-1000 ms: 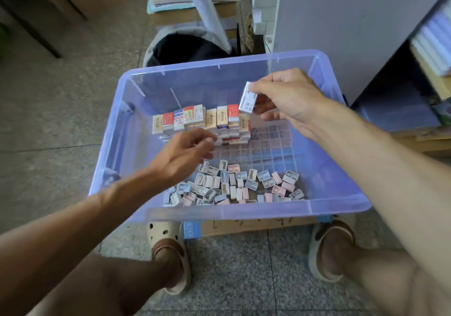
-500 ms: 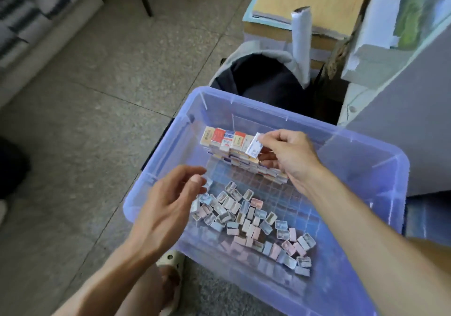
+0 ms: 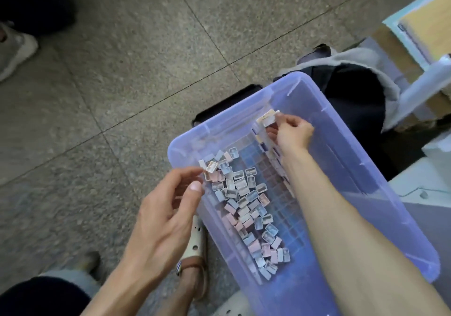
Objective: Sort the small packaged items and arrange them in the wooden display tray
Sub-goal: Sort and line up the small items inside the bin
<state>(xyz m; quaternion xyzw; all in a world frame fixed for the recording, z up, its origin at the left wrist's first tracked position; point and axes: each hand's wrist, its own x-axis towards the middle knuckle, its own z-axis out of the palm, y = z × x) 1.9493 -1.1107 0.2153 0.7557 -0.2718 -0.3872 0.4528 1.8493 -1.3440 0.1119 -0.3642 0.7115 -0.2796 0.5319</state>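
Two hands work over the bin (image 3: 366, 169). Right hand (image 3: 294, 132) pinches a packet (image 3: 268, 117) at the far row (image 3: 273, 145), long axis along it. Left hand (image 3: 168, 208), fingers loosely curled and grasping nothing, sits nearer the loose pile (image 3: 244, 201), just right of its fingertips.

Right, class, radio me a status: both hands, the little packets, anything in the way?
Right hand pinches a packet at the stacked row. Left hand open beside the loose pile. All inside the purple bin. Nothing blocking.
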